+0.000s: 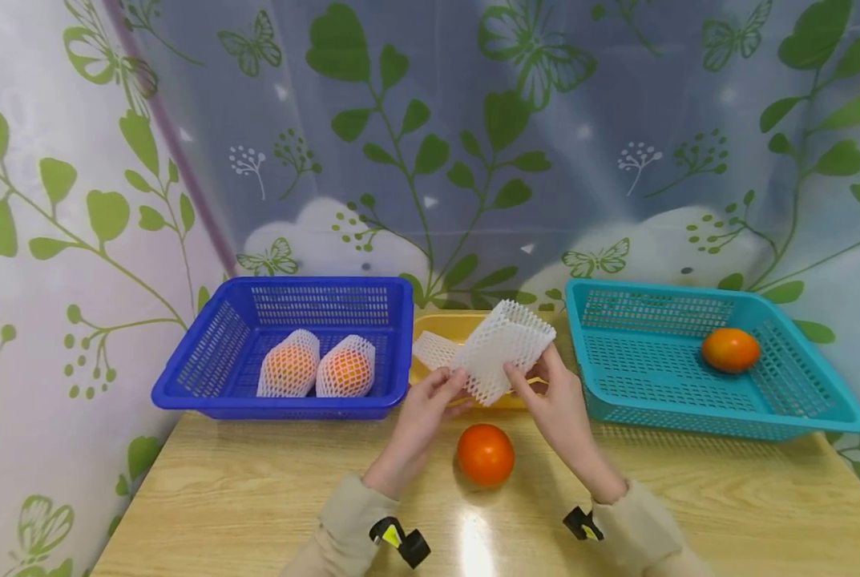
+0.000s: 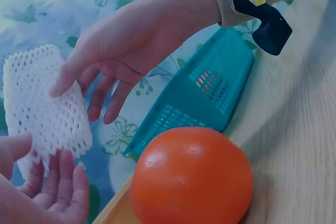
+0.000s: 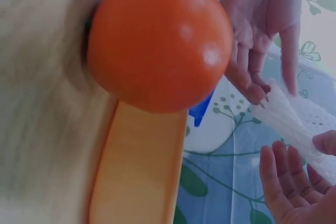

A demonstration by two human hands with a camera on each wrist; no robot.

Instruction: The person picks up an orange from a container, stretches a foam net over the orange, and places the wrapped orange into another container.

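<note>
A white foam net sleeve (image 1: 505, 353) is held up between both hands, above the front of a yellow basket (image 1: 444, 322). My left hand (image 1: 425, 407) pinches its lower left edge between thumb and fingers. On the other side, my right hand (image 1: 561, 405) grips the lower right edge, thumb in front and fingers behind. The sleeve (image 2: 47, 103) looks flattened, with nothing showing inside it. Below the hands, a round orange fruit (image 1: 486, 455) rests on the wooden table and looms large in both wrist views. Another foam net (image 1: 433, 349) lies in the yellow basket.
To the left stands a blue basket (image 1: 173, 393) with two net-wrapped orange fruits (image 1: 291, 367). A teal basket (image 1: 639, 377) at the right contains one bare orange fruit (image 1: 730, 350). Behind the baskets hangs a leaf-patterned curtain (image 1: 430, 160).
</note>
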